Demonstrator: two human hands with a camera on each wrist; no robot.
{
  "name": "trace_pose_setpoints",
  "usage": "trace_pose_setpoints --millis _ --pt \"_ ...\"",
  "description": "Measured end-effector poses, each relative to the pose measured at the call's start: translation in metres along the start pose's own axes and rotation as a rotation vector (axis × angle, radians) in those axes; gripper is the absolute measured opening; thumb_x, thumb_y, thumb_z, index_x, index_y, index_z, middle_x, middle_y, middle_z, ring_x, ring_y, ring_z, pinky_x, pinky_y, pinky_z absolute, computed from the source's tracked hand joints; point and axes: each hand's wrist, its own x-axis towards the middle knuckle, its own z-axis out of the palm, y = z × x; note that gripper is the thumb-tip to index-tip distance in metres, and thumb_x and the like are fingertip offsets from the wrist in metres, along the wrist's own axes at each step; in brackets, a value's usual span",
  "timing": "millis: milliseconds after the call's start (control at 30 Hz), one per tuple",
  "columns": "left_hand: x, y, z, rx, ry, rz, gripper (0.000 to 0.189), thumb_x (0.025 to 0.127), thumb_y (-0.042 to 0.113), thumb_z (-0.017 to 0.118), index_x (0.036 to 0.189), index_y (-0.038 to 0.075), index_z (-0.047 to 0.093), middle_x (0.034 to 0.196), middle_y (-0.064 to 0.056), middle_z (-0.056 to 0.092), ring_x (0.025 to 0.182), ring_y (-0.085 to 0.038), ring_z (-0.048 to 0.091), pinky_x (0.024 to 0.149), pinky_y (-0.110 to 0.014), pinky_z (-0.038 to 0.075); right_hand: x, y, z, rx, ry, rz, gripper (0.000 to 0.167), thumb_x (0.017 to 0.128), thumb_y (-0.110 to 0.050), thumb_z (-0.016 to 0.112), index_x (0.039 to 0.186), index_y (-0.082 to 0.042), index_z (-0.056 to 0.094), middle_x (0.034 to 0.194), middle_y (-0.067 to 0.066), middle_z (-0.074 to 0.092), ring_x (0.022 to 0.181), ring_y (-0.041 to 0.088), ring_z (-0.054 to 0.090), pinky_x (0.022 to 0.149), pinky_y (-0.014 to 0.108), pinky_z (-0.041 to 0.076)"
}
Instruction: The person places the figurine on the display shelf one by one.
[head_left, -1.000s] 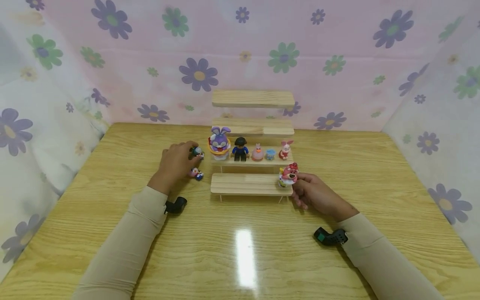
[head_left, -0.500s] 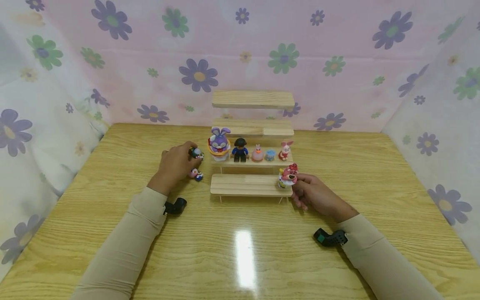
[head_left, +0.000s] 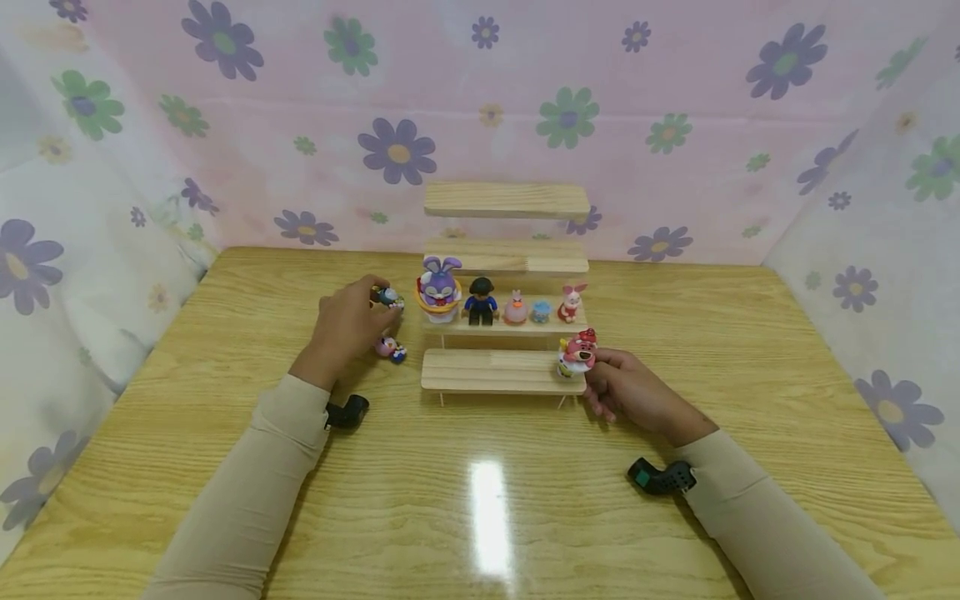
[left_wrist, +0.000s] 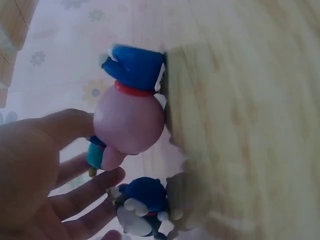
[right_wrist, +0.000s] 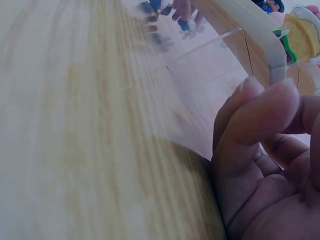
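In the head view my left hand (head_left: 347,327), left of the shelf stand, has its thumb and forefinger around a small dark figurine (head_left: 387,297) on the table. The left wrist view shows this dark figurine (left_wrist: 142,206), with blue and white parts, against the fingers. Nearer lies a round pink figurine (left_wrist: 129,120) with a red band and a blue end. My right hand (head_left: 637,387) is at the right end of the lowest shelf (head_left: 487,368), fingers loosely curled. Its forefinger reaches the side of a pink bear figurine (head_left: 581,348); the fingertip is hidden behind it.
A stepped wooden stand rises behind, with upper tiers (head_left: 506,198). Its second tier (head_left: 450,327) bears a purple rabbit figurine (head_left: 439,287), a black-haired figure (head_left: 481,302) and several small figurines. Flowered cloth (head_left: 480,108) hangs behind the wooden table (head_left: 420,500).
My left hand has shifted slightly away from me and to the left, and the dark figurine has moved with it. The right hand and the bear figurine have stayed put.
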Motion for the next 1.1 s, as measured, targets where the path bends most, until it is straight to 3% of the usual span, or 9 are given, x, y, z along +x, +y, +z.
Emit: trace_pose_setpoints --millis 100,167,333,567,833,1100 --pt "0.000 0.000 -0.004 -0.052 0.059 0.032 0.048 0.093 0.033 0.070 0.132 0.008 0.058 0.116 -0.017 0.072 0.109 -0.035 0.065 0.101 -0.064 0.034 0.000 0.000 0.000 0.002 0.003 0.003 0.027 0.109 -0.020 0.035 0.103 -0.004 0.056 0.079 0.005 0.058 0.059 0.013 0.053 0.046 0.026 0.045" --pt "0.000 0.001 -0.008 -0.081 0.117 0.058 0.048 0.091 0.030 0.072 0.131 0.008 0.059 0.113 -0.017 0.072 0.108 -0.034 0.066 0.100 -0.060 0.039 0.000 -0.001 0.000 0.004 0.007 0.004 0.027 0.109 -0.019 0.035 0.103 -0.003 0.056 0.079 0.005 0.058 0.059 0.013 0.053 0.047 0.026 0.045" --pt "-0.001 0.005 -0.015 -0.121 0.255 0.138 0.048 0.090 0.029 0.073 0.130 0.007 0.060 0.111 -0.017 0.071 0.105 -0.032 0.066 0.083 -0.050 0.054 0.000 -0.001 0.000 0.002 0.018 0.018 0.027 0.109 -0.018 0.034 0.104 -0.003 0.056 0.079 0.005 0.058 0.059 0.013 0.053 0.046 0.026 0.045" --pt "-0.004 0.016 -0.025 -0.202 0.473 0.269 0.045 0.089 0.024 0.074 0.128 0.003 0.062 0.112 -0.016 0.071 0.101 -0.032 0.067 0.088 -0.049 0.055 0.000 0.000 0.000 -0.012 0.024 0.027 0.028 0.109 -0.020 0.035 0.107 -0.002 0.056 0.081 0.006 0.058 0.060 0.013 0.053 0.046 0.026 0.045" --pt "-0.012 0.032 -0.036 -0.369 0.614 0.394 0.046 0.087 0.016 0.076 0.130 0.007 0.062 0.120 -0.011 0.069 0.098 -0.029 0.067 0.095 -0.044 0.050 0.000 -0.001 0.000 -0.014 0.025 0.023 0.026 0.108 -0.017 0.035 0.103 -0.002 0.055 0.079 0.006 0.057 0.059 0.014 0.053 0.046 0.026 0.044" --pt "-0.024 0.051 -0.044 -0.438 0.755 0.516 0.045 0.083 0.012 0.078 0.126 0.005 0.065 0.115 -0.013 0.071 0.094 -0.031 0.068 0.098 -0.042 0.045 0.000 0.000 0.000 -0.016 0.031 0.031 0.025 0.108 -0.017 0.036 0.107 -0.001 0.055 0.079 0.006 0.057 0.059 0.013 0.053 0.046 0.026 0.045"
